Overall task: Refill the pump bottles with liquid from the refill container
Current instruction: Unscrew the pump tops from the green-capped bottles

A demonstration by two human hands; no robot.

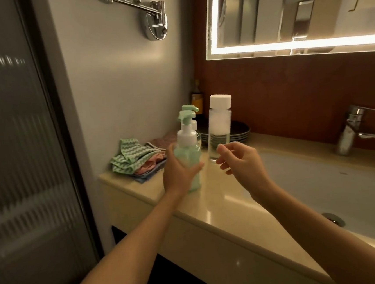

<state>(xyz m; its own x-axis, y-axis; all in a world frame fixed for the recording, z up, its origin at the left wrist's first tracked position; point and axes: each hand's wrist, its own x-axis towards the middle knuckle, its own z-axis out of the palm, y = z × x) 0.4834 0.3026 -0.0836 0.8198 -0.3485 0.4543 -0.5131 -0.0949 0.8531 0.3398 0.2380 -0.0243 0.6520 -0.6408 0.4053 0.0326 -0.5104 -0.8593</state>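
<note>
Head view: the nearer pump bottle (187,152), pale green with a white collar, stands upright near the front of the beige counter (212,199), its long axis vertical and its green spout turned to the left. The left hand (180,171) grips its lower body from the left, fingers curled round the far side and the thumb across the front. I cannot tell how full it is through the tinted wall. A second pump bottle (190,111) stands just behind it, spout to the right. Just beside them, to the right, the refill container (219,125) stands upright, white cap on, clear liquid below and white foam above. The right hand (241,159) hovers in front of its base, fingers loosely curled on nothing; whether they touch it I cannot tell. Folded cloths (135,158) lie to the left, dark plates (240,128) behind, the basin (327,181) and tap (352,130) to the right.
</note>
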